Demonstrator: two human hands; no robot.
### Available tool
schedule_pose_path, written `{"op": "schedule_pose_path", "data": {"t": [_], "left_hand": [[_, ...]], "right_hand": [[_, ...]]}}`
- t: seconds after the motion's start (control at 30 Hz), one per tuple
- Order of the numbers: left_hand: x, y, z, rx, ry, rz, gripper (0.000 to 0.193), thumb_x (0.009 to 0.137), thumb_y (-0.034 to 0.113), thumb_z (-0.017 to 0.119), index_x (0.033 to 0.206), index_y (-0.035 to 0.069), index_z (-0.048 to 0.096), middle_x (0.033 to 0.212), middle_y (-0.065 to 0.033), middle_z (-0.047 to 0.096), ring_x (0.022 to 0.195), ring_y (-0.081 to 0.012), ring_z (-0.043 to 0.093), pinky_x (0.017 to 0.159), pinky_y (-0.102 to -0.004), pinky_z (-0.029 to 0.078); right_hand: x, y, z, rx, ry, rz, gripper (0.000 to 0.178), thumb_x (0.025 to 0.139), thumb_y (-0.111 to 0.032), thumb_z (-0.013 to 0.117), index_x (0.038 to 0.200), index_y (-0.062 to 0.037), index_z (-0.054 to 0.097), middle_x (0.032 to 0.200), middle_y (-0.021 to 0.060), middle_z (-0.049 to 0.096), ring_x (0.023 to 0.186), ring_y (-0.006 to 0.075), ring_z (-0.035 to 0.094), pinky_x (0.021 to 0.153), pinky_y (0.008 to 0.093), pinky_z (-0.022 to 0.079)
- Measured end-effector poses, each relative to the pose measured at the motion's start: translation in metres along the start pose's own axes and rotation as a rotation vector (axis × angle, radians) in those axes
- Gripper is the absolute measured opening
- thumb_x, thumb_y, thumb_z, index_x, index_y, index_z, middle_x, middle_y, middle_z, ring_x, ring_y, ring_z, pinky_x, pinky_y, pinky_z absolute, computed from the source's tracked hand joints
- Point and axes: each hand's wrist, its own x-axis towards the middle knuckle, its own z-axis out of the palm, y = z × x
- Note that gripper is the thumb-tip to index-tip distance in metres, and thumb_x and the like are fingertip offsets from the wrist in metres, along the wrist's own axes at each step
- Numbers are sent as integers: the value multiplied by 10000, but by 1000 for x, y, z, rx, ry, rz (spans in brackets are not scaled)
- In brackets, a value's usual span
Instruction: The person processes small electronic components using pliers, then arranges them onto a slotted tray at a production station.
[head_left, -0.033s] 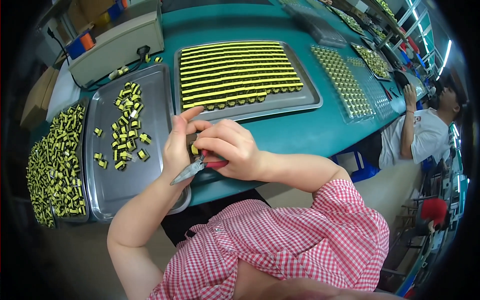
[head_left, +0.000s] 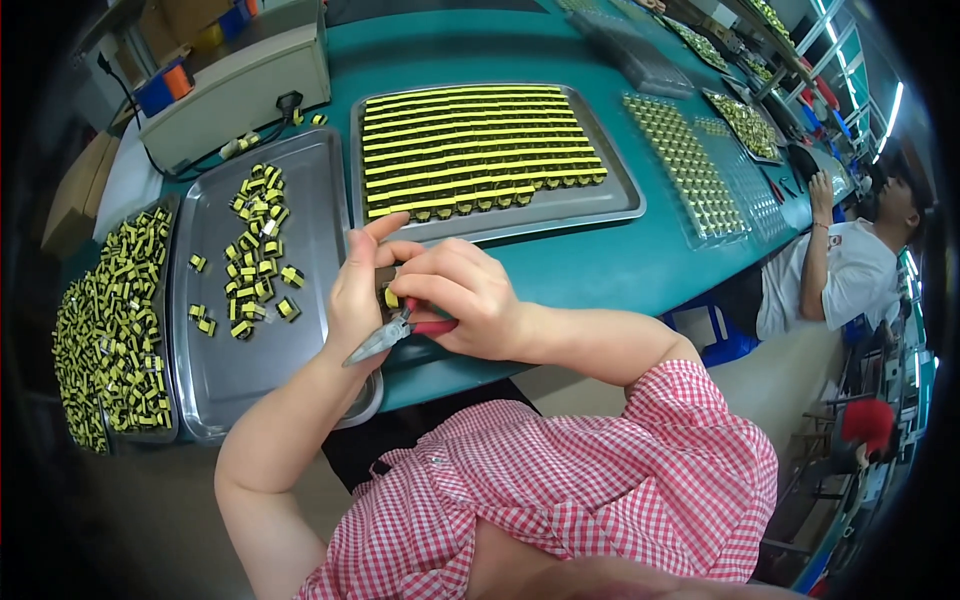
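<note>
My left hand (head_left: 355, 300) has its fingers curled round a small black component with yellow tape (head_left: 391, 298), which looks like a little transformer. Fingers hide most of this piece. Close against it is my right hand (head_left: 472, 305), closed on a pair of pliers (head_left: 376, 342) with red handles. The pliers' grey jaws point down and left, over my left wrist. Just beyond my hands, a metal tray (head_left: 570, 206) bears neat rows of the same yellow-taped components (head_left: 480, 145). To the left, a second metal tray (head_left: 215, 375) has loose ones (head_left: 255, 255) scattered on it.
A dense heap of components (head_left: 120, 320) fills a container at the far left. Behind the trays stands a beige box-shaped device (head_left: 240, 95) with a black cable. Clear plastic trays of parts (head_left: 685, 165) lie on the right. A co-worker (head_left: 835, 265) sits beyond them.
</note>
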Motion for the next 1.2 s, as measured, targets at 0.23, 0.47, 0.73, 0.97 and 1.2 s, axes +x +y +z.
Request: {"op": "schedule_pose_path", "data": {"t": [0.23,0.47,0.73,0.97,1.2], "left_hand": [[14,0,-7,102,74,47,458,951,376,350,1171,-17,436,861,-116,564,659,-129,537,554,-237,444],[24,21,-20,100,208,30,540,939,439,317,1194,-30,397,804,-102,550,507,-116,508,408,-224,402],[24,19,-18,222,138,30,553,940,434,328,1215,-43,377,791,-81,551,540,-102,514,433,-222,412],[27,15,-22,225,136,33,523,928,441,356,1165,-16,447,807,-79,556,521,-85,515,403,-193,375],[27,17,-24,258,108,52,517,945,417,335,1152,-46,434,773,-71,555,566,-88,515,439,-209,416]], "right_hand": [[11,3,-6,23,-88,87,411,498,3,731,879,-77,600,825,76,592,715,235,567,623,319,462],[27,18,-61,-166,-56,543,224,714,-78,695,909,-30,597,771,15,586,691,83,530,622,222,440],[-14,72,-123,-653,-274,909,292,699,-298,704,836,-47,643,729,98,629,693,246,606,642,342,471],[-31,92,-114,-808,-398,857,277,702,-298,703,849,-71,641,785,97,640,730,258,610,656,348,473],[-37,96,-115,-740,-395,869,279,696,-277,705,881,-75,646,792,107,641,731,262,611,664,354,474]]}}
